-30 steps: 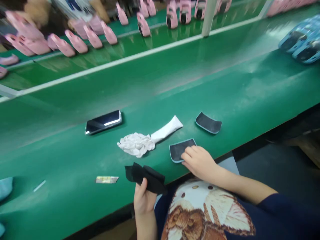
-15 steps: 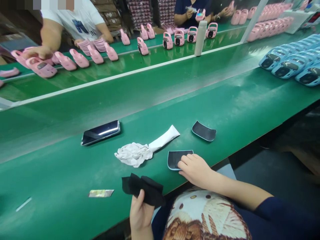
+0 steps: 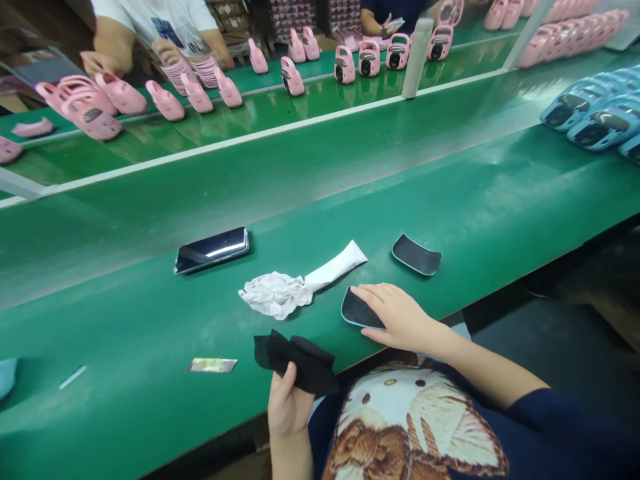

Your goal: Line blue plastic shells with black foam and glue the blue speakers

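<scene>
At this shiny green counter (image 3: 140,407), the right hand (image 3: 395,315) spreads over a dark panel (image 3: 357,311), the left hand (image 3: 291,400) pinches black sheets (image 3: 295,357), and beyond both a white shirt (image 3: 173,20) reads "IN"!

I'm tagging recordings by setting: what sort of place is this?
Likely a factory assembly line: there is a long green workbench, many look-alike pink casings and blue casings, and a co-worker behind the pink ones.
</scene>
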Demonstrator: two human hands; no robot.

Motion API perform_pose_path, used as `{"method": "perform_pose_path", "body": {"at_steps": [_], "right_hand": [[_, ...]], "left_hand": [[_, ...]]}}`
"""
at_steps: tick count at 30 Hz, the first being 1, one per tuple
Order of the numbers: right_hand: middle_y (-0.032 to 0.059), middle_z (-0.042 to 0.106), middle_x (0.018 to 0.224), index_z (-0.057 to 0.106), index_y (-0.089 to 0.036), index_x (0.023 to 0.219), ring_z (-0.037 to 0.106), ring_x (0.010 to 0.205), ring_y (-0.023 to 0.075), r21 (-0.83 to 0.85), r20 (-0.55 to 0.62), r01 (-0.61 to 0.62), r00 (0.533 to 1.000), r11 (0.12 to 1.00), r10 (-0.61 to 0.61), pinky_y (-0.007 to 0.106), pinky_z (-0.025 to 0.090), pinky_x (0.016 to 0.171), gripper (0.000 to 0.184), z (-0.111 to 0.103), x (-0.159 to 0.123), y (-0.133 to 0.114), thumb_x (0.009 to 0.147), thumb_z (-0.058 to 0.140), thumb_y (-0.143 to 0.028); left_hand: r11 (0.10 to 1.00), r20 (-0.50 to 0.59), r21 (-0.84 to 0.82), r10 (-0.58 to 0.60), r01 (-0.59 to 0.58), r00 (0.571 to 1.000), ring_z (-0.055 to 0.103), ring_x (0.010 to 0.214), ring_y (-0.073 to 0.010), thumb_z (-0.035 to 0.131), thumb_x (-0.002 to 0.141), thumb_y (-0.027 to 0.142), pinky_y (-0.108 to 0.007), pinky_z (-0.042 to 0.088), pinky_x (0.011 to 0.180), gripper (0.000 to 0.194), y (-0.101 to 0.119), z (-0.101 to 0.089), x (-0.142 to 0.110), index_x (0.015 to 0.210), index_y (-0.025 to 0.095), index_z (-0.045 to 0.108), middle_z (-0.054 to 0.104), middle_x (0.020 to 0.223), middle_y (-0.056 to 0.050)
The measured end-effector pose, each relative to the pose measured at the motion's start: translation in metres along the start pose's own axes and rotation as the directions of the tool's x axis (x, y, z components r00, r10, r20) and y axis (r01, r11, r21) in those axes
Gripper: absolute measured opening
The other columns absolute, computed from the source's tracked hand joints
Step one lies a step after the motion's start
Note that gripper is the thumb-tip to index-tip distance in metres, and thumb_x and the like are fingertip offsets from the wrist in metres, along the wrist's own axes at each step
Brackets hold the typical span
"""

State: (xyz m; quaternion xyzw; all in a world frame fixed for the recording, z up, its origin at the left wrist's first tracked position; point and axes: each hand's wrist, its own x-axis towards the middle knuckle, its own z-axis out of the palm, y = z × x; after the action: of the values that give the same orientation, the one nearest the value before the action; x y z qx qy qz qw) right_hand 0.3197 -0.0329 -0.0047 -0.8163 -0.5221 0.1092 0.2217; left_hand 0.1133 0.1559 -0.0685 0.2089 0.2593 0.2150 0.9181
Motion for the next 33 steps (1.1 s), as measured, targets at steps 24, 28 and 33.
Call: {"method": "perform_pose_path", "body": {"at_steps": [24, 28, 33], "right_hand": [[0.0242, 0.054, 0.14, 0.03, -0.01, 0.155, 0.055, 0.127, 0.0374, -0.06, 0.003, -0.214, 0.977, 0.975, 0.214, 0.057, 0.049, 0.102, 0.086, -0.013, -0.013, 0.013, 0.086, 0.069, -0.043], [0.0199, 0.059, 0.13, 0.051, -0.01, 0.139, 0.058, 0.117, 0.036, -0.108, 0.052, -0.284, 0.955, 0.953, 0.291, 0.053, 0.052, 0.098, 0.071, -0.02, -0.013, 0.011, 0.082, 0.073, -0.044], [0.0145, 0.064, 0.117, 0.058, -0.013, 0.127, 0.061, 0.107, 0.0337, -0.147, -0.009, -0.294, 0.955, 0.945, 0.295, 0.048, 0.055, 0.088, 0.058, -0.018, -0.014, 0.01, 0.08, 0.074, -0.043]], "left_hand": [[0.983, -0.119, 0.175, 0.079, -0.057, 0.99, 0.078, 0.091, -0.022, 0.079, 0.08, 0.013, -0.039, 0.056, 0.101, 0.035, -0.005, 0.021, 0.0, 0.112, 0.027, 0.077, 0.082, 0.096, -0.004], [0.891, -0.293, 0.436, 0.278, -0.131, 0.915, 0.074, 0.104, -0.0259, 0.092, 0.066, 0.025, -0.047, 0.045, 0.114, 0.048, -0.003, 0.057, 0.008, 0.112, 0.022, 0.077, 0.08, 0.104, -0.006], [0.772, -0.16, 0.625, 0.269, -0.113, 0.95, 0.066, 0.121, -0.03, 0.087, 0.071, 0.038, -0.048, 0.036, 0.12, 0.054, -0.006, 0.068, 0.027, 0.12, 0.019, 0.072, 0.076, 0.118, -0.01]]}}
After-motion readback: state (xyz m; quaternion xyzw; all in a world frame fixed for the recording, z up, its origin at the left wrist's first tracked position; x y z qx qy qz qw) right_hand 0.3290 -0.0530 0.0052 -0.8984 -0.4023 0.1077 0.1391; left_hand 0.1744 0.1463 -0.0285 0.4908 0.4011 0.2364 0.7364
